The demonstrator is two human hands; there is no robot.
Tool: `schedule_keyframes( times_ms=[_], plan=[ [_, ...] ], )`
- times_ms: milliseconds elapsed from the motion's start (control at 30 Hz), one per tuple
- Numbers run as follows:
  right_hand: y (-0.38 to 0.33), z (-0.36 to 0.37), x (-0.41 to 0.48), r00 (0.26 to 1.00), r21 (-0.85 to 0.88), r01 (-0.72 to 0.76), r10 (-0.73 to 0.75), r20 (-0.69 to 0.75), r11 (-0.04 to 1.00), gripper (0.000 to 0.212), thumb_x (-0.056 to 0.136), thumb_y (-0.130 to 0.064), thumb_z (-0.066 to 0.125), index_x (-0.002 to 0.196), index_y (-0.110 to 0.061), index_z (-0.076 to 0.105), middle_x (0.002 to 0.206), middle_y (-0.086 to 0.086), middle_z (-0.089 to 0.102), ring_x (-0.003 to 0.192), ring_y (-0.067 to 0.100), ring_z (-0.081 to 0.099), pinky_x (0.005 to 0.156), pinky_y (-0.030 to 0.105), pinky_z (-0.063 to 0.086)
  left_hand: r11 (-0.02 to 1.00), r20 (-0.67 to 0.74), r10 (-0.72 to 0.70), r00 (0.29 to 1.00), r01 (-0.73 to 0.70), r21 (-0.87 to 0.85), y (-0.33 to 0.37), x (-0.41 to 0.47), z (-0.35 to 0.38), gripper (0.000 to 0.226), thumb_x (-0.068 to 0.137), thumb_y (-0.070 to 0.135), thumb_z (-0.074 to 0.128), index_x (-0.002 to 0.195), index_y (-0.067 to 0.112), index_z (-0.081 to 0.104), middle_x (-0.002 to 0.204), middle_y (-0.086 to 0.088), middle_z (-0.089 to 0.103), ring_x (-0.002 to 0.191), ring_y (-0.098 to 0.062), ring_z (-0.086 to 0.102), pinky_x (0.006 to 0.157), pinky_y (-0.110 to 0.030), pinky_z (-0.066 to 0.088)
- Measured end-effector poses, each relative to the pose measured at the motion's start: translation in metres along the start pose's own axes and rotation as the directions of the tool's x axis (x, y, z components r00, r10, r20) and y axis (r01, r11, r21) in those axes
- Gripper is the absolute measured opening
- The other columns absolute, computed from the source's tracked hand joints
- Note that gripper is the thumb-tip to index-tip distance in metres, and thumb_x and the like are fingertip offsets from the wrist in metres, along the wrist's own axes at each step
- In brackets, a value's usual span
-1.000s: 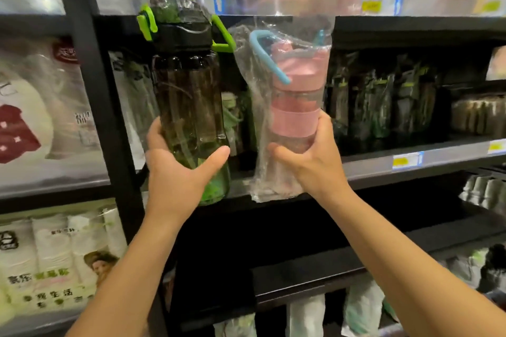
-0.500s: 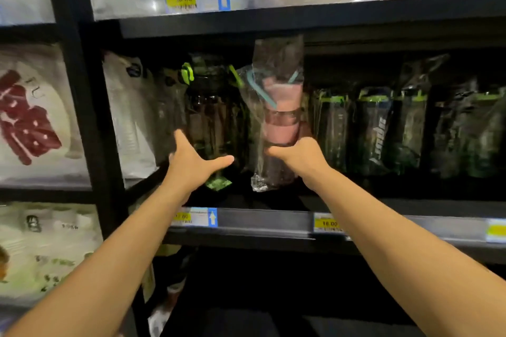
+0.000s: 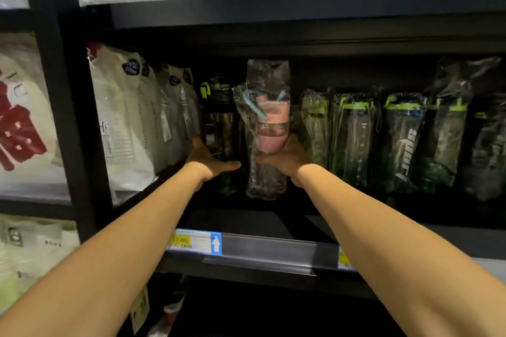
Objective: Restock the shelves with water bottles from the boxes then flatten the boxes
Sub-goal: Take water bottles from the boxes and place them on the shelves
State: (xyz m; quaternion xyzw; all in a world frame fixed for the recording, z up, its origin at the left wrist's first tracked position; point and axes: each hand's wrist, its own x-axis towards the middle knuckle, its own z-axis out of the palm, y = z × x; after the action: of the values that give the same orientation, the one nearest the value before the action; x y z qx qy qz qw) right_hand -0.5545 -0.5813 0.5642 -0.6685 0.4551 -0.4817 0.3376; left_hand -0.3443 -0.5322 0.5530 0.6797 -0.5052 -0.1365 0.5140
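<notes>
Moved: dark bottle (image 3: 220, 123) deeper on shelf (image 3: 273, 250).
Left hand (image 3: 206, 160): grips it.
Right hand (image 3: 287, 157): grips pink bottle (image 3: 269, 128).
Right of pink bottle: wrapped bottles (image 3: 353, 139).

on the shelf (image 3: 273, 252), the left hand (image 3: 209, 163) holds the dark green-capped bottle (image 3: 222, 120); the right hand (image 3: 287, 157) grips the plastic-wrapped pink bottle (image 3: 271, 123) just at its 3 o'clock.

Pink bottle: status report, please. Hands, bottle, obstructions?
Left hand grips green-lidded dark bottle. Right hand grips bagged pink bottle, upright within shelf. Packaged bottles close at right.
</notes>
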Motion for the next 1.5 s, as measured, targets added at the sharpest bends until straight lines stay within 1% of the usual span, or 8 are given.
schedule_keyframes(
  times_ms=[167, 400, 533, 633, 933, 1300, 1433, 1500],
  plan=[
    [0.003, 0.011, 0.005, 1.000, -0.033, 0.026, -0.026, -0.001, 0.999, 0.099, 0.062, -0.020, 0.097, 0.143, -0.012, 0.040, 0.140, 0.008, 0.053, 0.126, 0.028, 0.056, 0.101, 0.045, 0.053, 0.998, 0.035, 0.059, 0.998, -0.058, -0.033, -0.011, 0.009, 0.006, 0.114, 0.062, 0.031, 0.099, 0.154, 0.021, 0.032, 0.152, -0.004, 0.049, 0.140, -0.027, 0.046, 0.103, -0.030, 0.033],
    [0.006, 0.013, -0.001, 0.999, -0.091, 0.022, -0.025, -0.028, 0.996, 0.104, 0.070, -0.027, 0.094, 0.151, -0.010, 0.031, 0.147, 0.009, 0.051, 0.132, 0.030, 0.054, 0.107, 0.047, 0.049, 0.999, 0.130, 0.017, 0.991, -0.023, 0.040, -0.006, 0.005, 0.003, 0.128, 0.066, 0.036, 0.096, 0.162, 0.019, 0.012, 0.165, -0.008, 0.030, 0.150, -0.031, 0.034, 0.123, -0.047, 0.029],
    [0.001, 0.011, -0.007, 0.999, -0.135, -0.036, 0.033, -0.025, 0.990, 0.109, 0.071, -0.035, 0.094, 0.152, -0.006, 0.026, 0.151, 0.011, 0.048, 0.136, 0.031, 0.051, 0.109, 0.043, 0.047, 0.992, 0.151, -0.067, 0.986, 0.050, 0.114, 0.003, -0.003, -0.004, 0.138, 0.069, 0.045, 0.094, 0.163, 0.011, -0.002, 0.166, -0.014, 0.027, 0.150, -0.034, 0.034, 0.121, -0.048, 0.034],
    [-0.004, 0.009, -0.011, 0.999, -0.192, -0.044, 0.041, -0.021, 0.980, 0.113, 0.070, -0.038, 0.095, 0.153, -0.004, 0.025, 0.153, 0.012, 0.044, 0.140, 0.032, 0.047, 0.111, 0.044, 0.046, 0.977, 0.143, -0.061, 0.988, 0.029, 0.212, 0.014, -0.012, -0.012, 0.135, 0.074, 0.047, 0.090, 0.163, 0.008, -0.005, 0.168, -0.018, 0.020, 0.152, -0.038, 0.029, 0.121, -0.048, 0.032],
    [-0.010, 0.011, -0.021, 0.998, -0.221, -0.058, 0.049, -0.045, 0.974, 0.103, 0.079, -0.035, 0.089, 0.153, -0.004, 0.025, 0.151, 0.012, 0.049, 0.134, 0.033, 0.053, 0.103, 0.037, 0.048, 0.936, 0.211, -0.073, 0.975, -0.006, 0.351, 0.021, -0.030, -0.029, 0.132, 0.085, 0.053, 0.079, 0.160, 0.006, -0.020, 0.171, -0.018, -0.004, 0.157, -0.040, 0.008, 0.126, -0.049, 0.021],
    [-0.001, 0.016, -0.022, 0.998, -0.275, -0.032, 0.018, -0.056, 0.961, 0.090, 0.082, -0.052, 0.080, 0.149, -0.013, 0.035, 0.139, 0.010, 0.059, 0.119, 0.034, 0.062, 0.099, 0.045, 0.053, 0.929, 0.209, -0.126, 0.970, 0.042, 0.368, 0.019, -0.022, -0.021, 0.128, 0.085, 0.054, 0.078, 0.162, 0.005, -0.012, 0.171, -0.019, 0.002, 0.156, -0.040, 0.014, 0.125, -0.049, 0.024],
    [-0.003, 0.014, -0.023, 0.998, -0.263, -0.063, 0.059, -0.026, 0.963, 0.087, 0.084, -0.051, 0.079, 0.145, -0.011, 0.033, 0.136, 0.007, 0.060, 0.103, 0.027, 0.060, 0.086, 0.036, 0.049, 0.939, 0.223, -0.141, 0.965, 0.059, 0.338, 0.016, -0.025, -0.023, 0.115, 0.086, 0.054, 0.077, 0.164, 0.008, 0.008, 0.169, -0.018, 0.017, 0.153, -0.040, 0.023, 0.122, -0.049, 0.030],
    [-0.004, 0.014, -0.027, 0.996, -0.267, -0.092, 0.092, -0.010, 0.959, 0.099, 0.083, -0.052, 0.079, 0.153, -0.007, 0.025, 0.144, 0.009, 0.056, 0.116, 0.031, 0.061, 0.090, 0.036, 0.050, 0.924, 0.240, -0.159, 0.958, 0.059, 0.378, 0.015, -0.029, -0.027, 0.108, 0.089, 0.057, 0.074, 0.163, 0.008, 0.013, 0.169, -0.019, 0.019, 0.153, -0.040, 0.025, 0.122, -0.049, 0.031]
  ],
)
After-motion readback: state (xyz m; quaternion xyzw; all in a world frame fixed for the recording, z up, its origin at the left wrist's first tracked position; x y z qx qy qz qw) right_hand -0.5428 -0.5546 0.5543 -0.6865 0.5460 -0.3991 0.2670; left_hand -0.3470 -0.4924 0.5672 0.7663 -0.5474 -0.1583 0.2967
